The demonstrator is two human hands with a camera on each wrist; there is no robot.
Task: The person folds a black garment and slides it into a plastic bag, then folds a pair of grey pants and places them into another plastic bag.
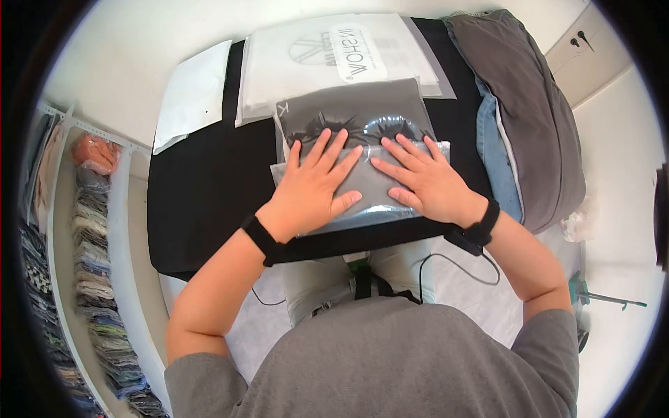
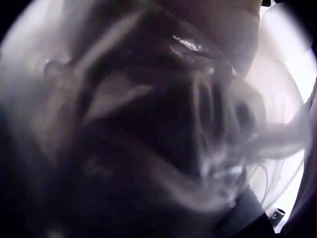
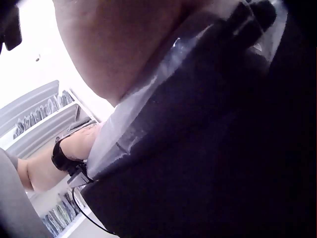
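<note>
A clear plastic bag (image 1: pixel 352 99) with a dark grey folded garment inside lies at the near side of the black table. Both palms are down on it, fingers spread and straight. My left hand (image 1: pixel 313 184) presses its left half, and my right hand (image 1: pixel 439 182) rests on the right half, thumbs pointing inward. Shiny creases show in the plastic around the fingertips. A translucent flap (image 1: pixel 376 202) of the bag lies under both palms, towards the near edge. Blurred, crinkled plastic (image 2: pixel 208 109) fills much of the left wrist view. The right wrist view shows the bag's clear edge (image 3: pixel 124 129) below the hand.
Behind the bag lies a stack of printed translucent bags (image 1: pixel 279 76). A white packet (image 1: pixel 191 94) sits at the table's (image 1: pixel 209 209) left; folded grey clothing (image 1: pixel 526 111) over denim (image 1: pixel 498 153) lies at the right. Shelves of bagged garments (image 1: pixel 97 272) stand left. Cables (image 1: pixel 474 279) hang from the wrists.
</note>
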